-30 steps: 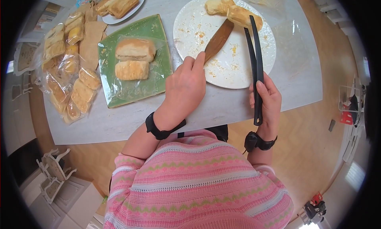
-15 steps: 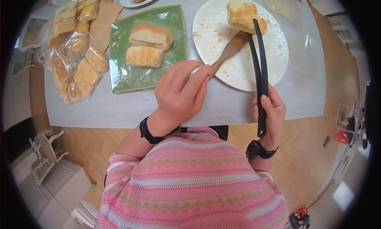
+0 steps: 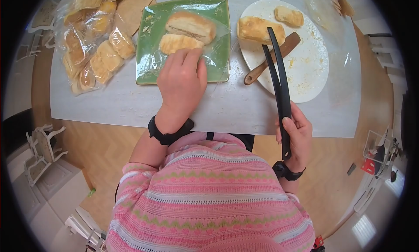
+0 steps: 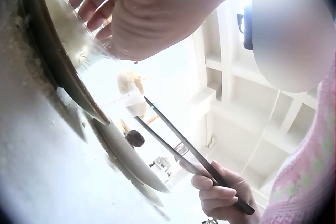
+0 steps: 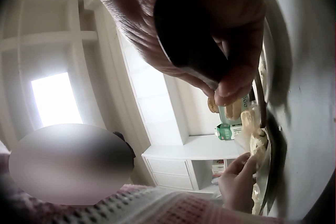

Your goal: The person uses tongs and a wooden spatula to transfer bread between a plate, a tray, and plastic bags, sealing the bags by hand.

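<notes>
My right hand grips black tongs, whose tips are on a golden pastry over the left rim of the white plate. Under the tongs, a wooden spatula lies across that plate, its handle past the rim. A smaller pastry sits at the plate's far side. My left hand reaches over the near edge of the green plate, fingertips at the clear plastic bag and the nearer bread piece. In the left wrist view its fingers are loosely bent beside the plastic.
A larger bread piece lies behind the nearer one on the green plate. Left of it is a clear bag of several pastries, with brown paper behind. More clear plastic lies at the back right.
My left hand has let go of the spatula, which now rests on the white plate, and moved left to the green plate. The tongs have carried the pastry left. The view has shifted.
</notes>
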